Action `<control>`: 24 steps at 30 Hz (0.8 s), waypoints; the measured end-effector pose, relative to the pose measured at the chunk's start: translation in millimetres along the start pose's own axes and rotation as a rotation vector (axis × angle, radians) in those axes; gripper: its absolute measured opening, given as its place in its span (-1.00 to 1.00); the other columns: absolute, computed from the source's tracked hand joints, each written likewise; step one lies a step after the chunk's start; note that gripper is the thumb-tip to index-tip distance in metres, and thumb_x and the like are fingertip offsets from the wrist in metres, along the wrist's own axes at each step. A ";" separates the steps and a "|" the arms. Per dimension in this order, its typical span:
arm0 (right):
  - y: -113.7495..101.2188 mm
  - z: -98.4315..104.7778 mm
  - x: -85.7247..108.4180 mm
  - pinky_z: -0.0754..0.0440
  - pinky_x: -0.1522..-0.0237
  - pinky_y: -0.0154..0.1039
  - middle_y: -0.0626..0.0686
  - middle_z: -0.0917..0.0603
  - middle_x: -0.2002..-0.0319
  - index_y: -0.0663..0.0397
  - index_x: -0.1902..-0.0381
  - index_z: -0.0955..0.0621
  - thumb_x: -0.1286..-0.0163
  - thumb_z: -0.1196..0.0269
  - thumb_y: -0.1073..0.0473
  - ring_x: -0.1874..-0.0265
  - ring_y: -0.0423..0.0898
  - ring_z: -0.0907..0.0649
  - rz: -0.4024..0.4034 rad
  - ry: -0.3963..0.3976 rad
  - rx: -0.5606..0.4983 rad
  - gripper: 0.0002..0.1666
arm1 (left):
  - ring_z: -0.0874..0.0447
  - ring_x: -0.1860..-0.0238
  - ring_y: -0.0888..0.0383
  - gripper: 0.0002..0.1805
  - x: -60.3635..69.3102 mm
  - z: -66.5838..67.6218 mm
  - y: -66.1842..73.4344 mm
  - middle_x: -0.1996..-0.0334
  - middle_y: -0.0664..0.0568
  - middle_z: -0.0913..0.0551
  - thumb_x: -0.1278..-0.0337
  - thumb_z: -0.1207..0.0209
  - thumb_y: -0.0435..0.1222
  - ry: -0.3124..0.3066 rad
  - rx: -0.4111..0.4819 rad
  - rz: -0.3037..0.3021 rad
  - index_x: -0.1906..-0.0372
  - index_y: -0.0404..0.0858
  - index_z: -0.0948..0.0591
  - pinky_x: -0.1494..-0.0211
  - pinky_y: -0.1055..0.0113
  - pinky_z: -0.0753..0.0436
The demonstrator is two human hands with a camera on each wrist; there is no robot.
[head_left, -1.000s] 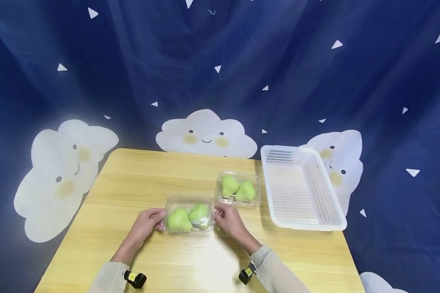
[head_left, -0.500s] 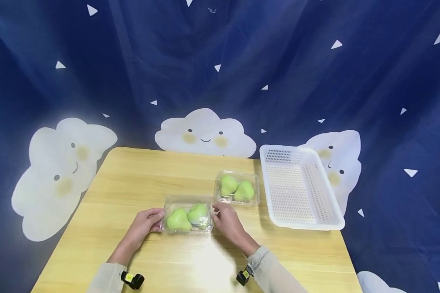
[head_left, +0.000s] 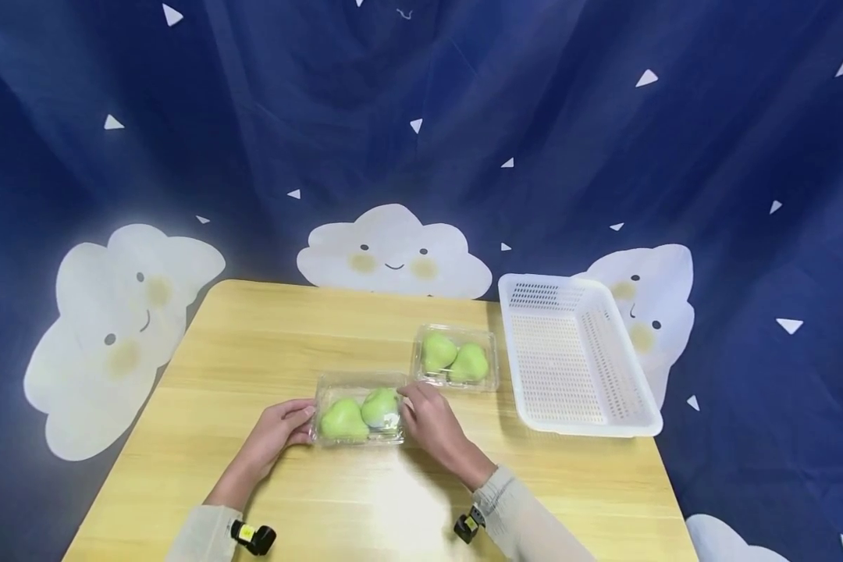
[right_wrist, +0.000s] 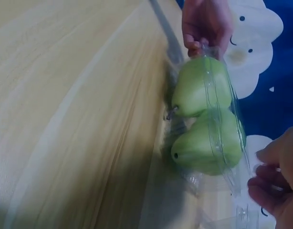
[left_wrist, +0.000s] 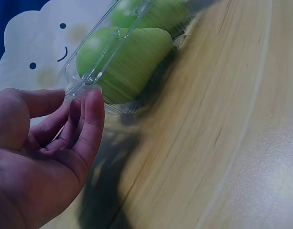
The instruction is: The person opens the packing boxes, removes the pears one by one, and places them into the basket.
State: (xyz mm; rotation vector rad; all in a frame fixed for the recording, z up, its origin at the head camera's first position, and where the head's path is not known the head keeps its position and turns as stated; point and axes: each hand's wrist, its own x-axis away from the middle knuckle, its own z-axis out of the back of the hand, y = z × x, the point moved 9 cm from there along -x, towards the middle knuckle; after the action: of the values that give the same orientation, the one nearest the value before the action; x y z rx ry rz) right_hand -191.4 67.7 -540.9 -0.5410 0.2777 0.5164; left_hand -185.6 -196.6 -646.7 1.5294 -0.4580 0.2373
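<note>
A clear plastic clamshell box (head_left: 361, 382) with two green pears (head_left: 344, 420) inside lies on the table before me. At its left end, my left hand (head_left: 279, 429) pinches the box's edge between thumb and fingers, as the left wrist view confirms. My right hand (head_left: 435, 425) is at the box's right end, its curled fingertips (right_wrist: 261, 186) by the lid's edge; whether they grip it or only touch it is unclear. Farther back and right stands a second clear box (head_left: 492, 382), which holds two green pears (head_left: 469, 363).
A white perforated plastic basket (head_left: 558, 367) with nothing in it stands at the table's right side. The wooden table (head_left: 274, 328) runs back to a dark blue curtain (head_left: 365, 101) printed with white clouds. Each wrist wears a small black camera (head_left: 254, 538).
My right hand has shifted slightly left, its fingertips now over the box's far right corner. The left hand keeps its pinch, and the box stays nearly in place.
</note>
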 end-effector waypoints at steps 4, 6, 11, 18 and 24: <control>-14.3 -2.6 -3.3 -0.80 -0.11 -0.30 0.07 -0.78 0.07 0.16 0.00 -0.72 -0.35 -0.40 0.25 0.03 -0.06 -0.75 0.089 -0.012 0.024 -0.73 | -0.75 0.22 0.17 -0.45 1.3 0.4 0.4 0.10 -0.10 -0.74 -0.55 -0.11 -0.26 -0.004 0.005 0.000 -0.43 -0.51 -0.39 0.05 0.28 -0.87; -20.0 -4.0 -4.8 -0.78 -0.13 -0.33 0.05 -0.78 0.06 0.14 0.01 -0.73 -0.37 -0.40 0.23 0.01 -0.09 -0.74 0.113 -0.023 0.029 -0.74 | -0.74 0.22 0.17 -0.44 1.9 0.0 0.8 0.11 -0.10 -0.73 -0.55 -0.10 -0.25 -0.011 0.000 -0.003 -0.43 -0.51 -0.38 0.05 0.28 -0.87; -32.7 -6.9 -8.7 -0.75 -0.17 -0.35 0.01 -0.77 0.05 0.10 0.03 -0.74 -0.35 -0.42 0.21 0.00 -0.11 -0.72 0.178 -0.031 0.050 -0.75 | -0.73 0.24 0.18 -0.45 2.6 -1.2 0.9 0.14 -0.08 -0.71 -0.56 -0.09 -0.26 -0.019 0.010 -0.002 -0.44 -0.51 -0.37 0.06 0.27 -0.87; -46.9 -16.1 -9.2 -0.72 -0.23 -0.36 0.00 -0.76 0.03 0.09 0.02 -0.74 -0.32 -0.45 0.18 -0.04 -0.12 -0.71 0.275 -0.057 0.073 -0.72 | -0.73 0.27 0.19 -0.46 1.2 -0.8 -1.3 0.15 -0.06 -0.71 -0.58 -0.06 -0.28 -0.024 0.018 0.004 -0.45 -0.52 -0.36 0.08 0.26 -0.87; -60.0 -26.6 -6.4 -0.68 -0.29 -0.35 0.02 -0.75 -0.06 0.04 0.01 -0.75 -0.32 -0.46 0.03 -0.08 -0.12 -0.69 0.375 -0.092 0.159 -0.65 | -0.71 0.30 0.22 -0.47 0.3 -0.5 -2.9 0.19 -0.02 -0.69 -0.58 -0.04 -0.31 -0.034 0.041 0.008 -0.45 -0.53 -0.35 0.09 0.26 -0.87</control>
State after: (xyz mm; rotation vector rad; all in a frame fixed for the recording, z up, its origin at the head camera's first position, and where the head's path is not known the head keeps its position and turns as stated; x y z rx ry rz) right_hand -167.8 6.4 -535.4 -0.3090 0.3316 0.8727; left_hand -184.0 -196.3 -649.1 1.5743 -0.4883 0.2285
